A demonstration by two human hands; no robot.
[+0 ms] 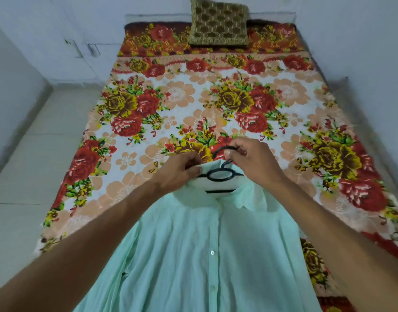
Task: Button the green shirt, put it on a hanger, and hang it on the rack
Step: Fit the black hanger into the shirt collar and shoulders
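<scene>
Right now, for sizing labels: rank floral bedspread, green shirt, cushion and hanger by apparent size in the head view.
Largest first:
floral bedspread
green shirt, enlarged by nearness
cushion
black hanger, mostly hidden inside the shirt

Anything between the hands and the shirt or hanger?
Nothing visible: the right hand pinches the hook of the thin black hanger; the left hand holds the collar of the pale green button-front shirt. The rack is out of view.
</scene>
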